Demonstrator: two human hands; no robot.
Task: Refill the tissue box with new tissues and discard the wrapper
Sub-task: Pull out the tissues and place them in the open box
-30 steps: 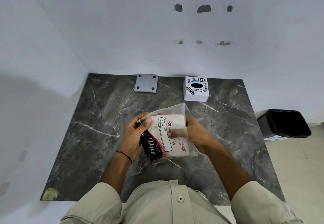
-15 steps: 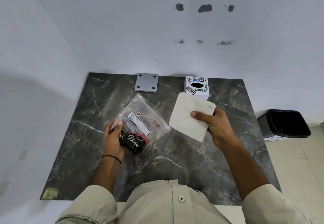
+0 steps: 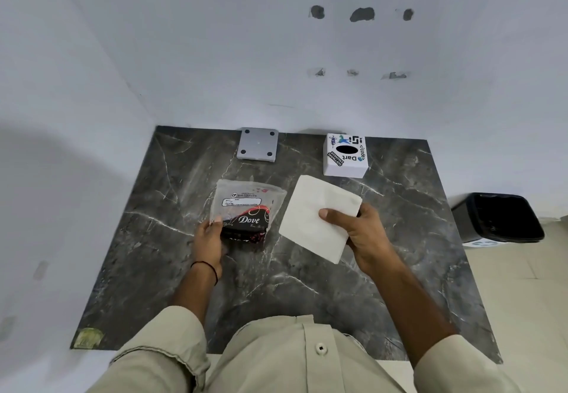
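My right hand point(image 3: 361, 235) grips a white stack of folded tissues point(image 3: 316, 216) above the middle of the dark marble table point(image 3: 415, 239), thumb on top. My left hand point(image 3: 209, 242) holds the clear plastic wrapper point(image 3: 246, 202) by its near left corner; a black and red Dove packet point(image 3: 247, 226) shows inside it, and it lies low over the table. The white tissue box point(image 3: 345, 162) with a black oval slot and stickers stands at the back of the table, beyond the tissues and apart from them.
A black waste bin point(image 3: 498, 219) stands on the floor to the right of the table. A grey square plate point(image 3: 258, 145) with four dark dots lies at the back, against the white wall. A yellowish sticker point(image 3: 89, 337) marks the near left table corner.
My right hand pulled the tissue stack out of the wrapper and carried it to the right. My left hand moved the wrapper left and lowered it toward the table.
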